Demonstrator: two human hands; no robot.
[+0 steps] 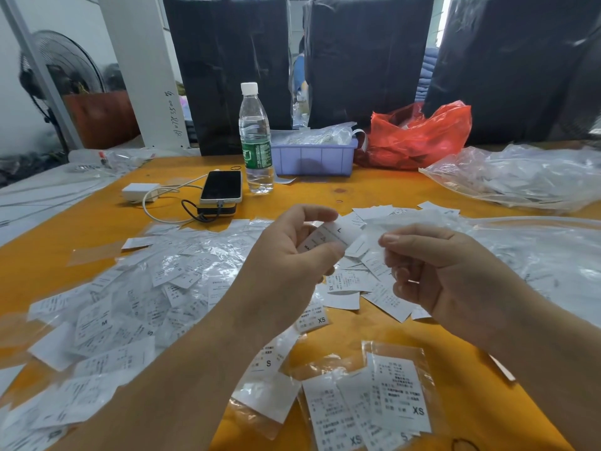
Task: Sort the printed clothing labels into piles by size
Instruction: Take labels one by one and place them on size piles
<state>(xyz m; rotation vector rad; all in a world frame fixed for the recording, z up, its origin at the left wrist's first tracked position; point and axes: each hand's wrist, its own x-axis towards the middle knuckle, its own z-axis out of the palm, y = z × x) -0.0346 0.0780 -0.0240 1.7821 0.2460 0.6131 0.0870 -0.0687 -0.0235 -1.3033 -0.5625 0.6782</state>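
Observation:
My left hand pinches a white label marked L between thumb and fingers, above the yellow table. My right hand is close beside it with fingers curled; whether it pinches a thin clear sleeve or holds nothing I cannot tell. Many loose labels in clear sleeves are spread over the left side. A few XS labels lie at the front, with an S label to their left. More labels lie under my hands.
A water bottle, a phone on a power bank and a white charger stand behind the labels. A purple bin, a red plastic bag and clear bags sit farther back and right.

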